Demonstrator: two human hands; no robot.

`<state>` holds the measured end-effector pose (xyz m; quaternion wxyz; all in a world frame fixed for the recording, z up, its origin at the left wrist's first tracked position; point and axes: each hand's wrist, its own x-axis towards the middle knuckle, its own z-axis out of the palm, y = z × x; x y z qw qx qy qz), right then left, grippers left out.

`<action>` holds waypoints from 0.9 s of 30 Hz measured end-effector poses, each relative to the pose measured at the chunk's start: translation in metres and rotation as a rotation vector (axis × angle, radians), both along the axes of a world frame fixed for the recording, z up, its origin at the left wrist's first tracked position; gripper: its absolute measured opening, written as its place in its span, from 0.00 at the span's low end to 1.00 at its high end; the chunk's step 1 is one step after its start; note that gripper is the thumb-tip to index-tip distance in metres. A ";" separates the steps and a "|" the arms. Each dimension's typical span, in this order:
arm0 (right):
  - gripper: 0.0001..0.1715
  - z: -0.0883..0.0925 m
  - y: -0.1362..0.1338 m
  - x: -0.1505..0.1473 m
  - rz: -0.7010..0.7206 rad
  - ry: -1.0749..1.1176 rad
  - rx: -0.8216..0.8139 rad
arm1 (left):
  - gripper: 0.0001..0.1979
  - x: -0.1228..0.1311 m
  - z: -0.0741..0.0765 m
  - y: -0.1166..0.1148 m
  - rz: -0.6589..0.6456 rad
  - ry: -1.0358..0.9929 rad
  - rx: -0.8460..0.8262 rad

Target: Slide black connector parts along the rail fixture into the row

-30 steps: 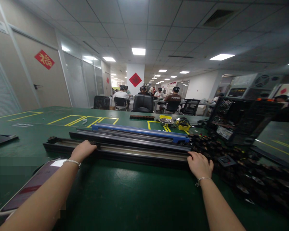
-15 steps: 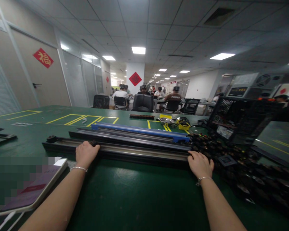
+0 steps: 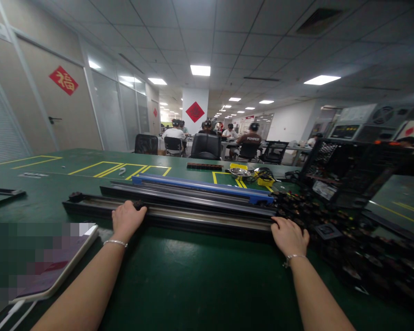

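Note:
A long black rail (image 3: 207,217) with a pale metal channel along its length lies crosswise on the green table. Its left part is under my left hand (image 3: 128,219), whose fingers are curled over the far side beside a small black block (image 3: 138,204). At the rail's right end, my right hand (image 3: 290,236) grips with the fingers bent over the edge. Directly behind lies a second dark long bar (image 3: 189,197). Farther back is a long blue bar (image 3: 200,186) with black ends.
On the right are a heap of black parts (image 3: 352,248) and an open black computer case (image 3: 352,170). A phone (image 3: 62,266) with white cables lies at left. Behind the bars stand a metal bowl (image 3: 239,173) and a yellow item (image 3: 265,182). People sit at far desks.
My left hand and the small black block have shifted slightly right along the rail. My right hand still grips the right end, and the view has moved a little.

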<state>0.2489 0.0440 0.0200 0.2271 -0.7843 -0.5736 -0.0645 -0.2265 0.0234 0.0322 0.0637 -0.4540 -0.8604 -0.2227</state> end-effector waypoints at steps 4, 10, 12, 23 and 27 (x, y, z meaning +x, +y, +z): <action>0.24 0.000 0.000 0.000 0.004 -0.012 0.007 | 0.25 -0.001 -0.002 0.000 0.010 0.019 0.018; 0.25 0.002 -0.001 0.000 -0.003 0.006 -0.023 | 0.23 0.002 -0.001 -0.001 0.001 0.021 0.023; 0.24 0.002 -0.001 0.000 -0.004 0.008 -0.015 | 0.23 0.004 -0.002 -0.001 -0.006 0.016 0.023; 0.25 0.003 -0.002 -0.001 0.004 0.008 -0.023 | 0.22 0.006 -0.004 0.001 -0.034 -0.028 0.002; 0.25 0.003 -0.001 -0.001 0.001 0.005 -0.022 | 0.22 0.010 -0.004 0.001 -0.049 -0.046 -0.002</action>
